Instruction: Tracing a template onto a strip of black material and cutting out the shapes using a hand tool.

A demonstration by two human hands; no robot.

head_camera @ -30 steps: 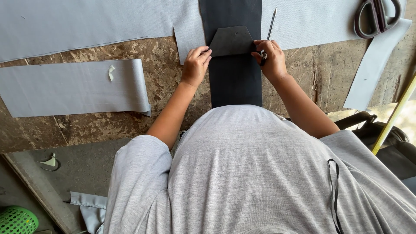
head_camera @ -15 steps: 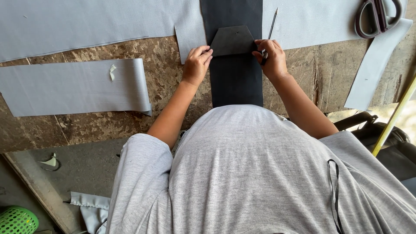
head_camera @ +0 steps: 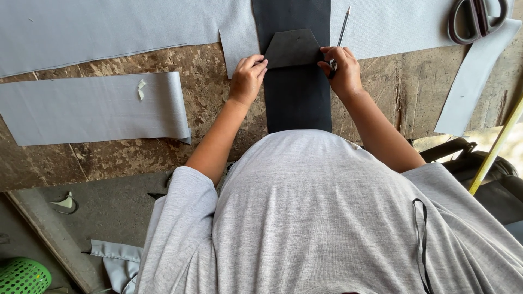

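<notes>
The worn brown chipboard tabletop (head_camera: 136, 57) looks rough, flaky and matt, its flakes showing in patches. Lying across its middle, the long black strip of cloth-like sheet (head_camera: 297, 100) is smooth and dull, and the black five-sided template (head_camera: 292, 49) on top of that strip looks stiffer, like matt card or foam. To the left of the black strip, the pale grey rectangular fabric piece (head_camera: 81, 106) has a smooth, faintly sheeny face. To its right, the slim pen (head_camera: 342, 32) looks glossy, and the large scissors (head_camera: 476, 19) have dark handles with a slight shine
</notes>
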